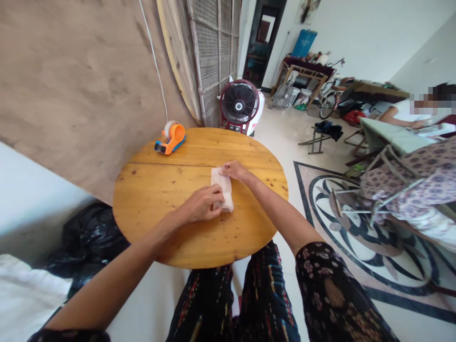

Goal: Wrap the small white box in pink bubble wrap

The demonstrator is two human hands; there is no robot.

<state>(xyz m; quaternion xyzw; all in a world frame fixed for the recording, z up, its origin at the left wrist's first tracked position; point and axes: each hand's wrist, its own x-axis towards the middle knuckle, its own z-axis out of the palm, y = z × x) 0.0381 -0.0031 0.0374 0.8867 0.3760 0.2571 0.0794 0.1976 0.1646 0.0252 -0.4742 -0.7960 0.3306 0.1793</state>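
A pale pinkish-white, flat, oblong packet, folded or wrapped, lies on the round wooden table. What it contains is not visible. At its far right corner, my right hand pinches the edge between thumb and fingers. My left hand rests along the packet's near left side, its fingers curled against it and covering part of its surface. Beyond them, near the table's far left edge, an orange and blue tape dispenser holds a roll of tape.
A dark red fan stands just past the table's far edge. Black plastic bags are on the floor at left. To the right, a person sits by a covered table, and a small folding stool bears dark cloth.
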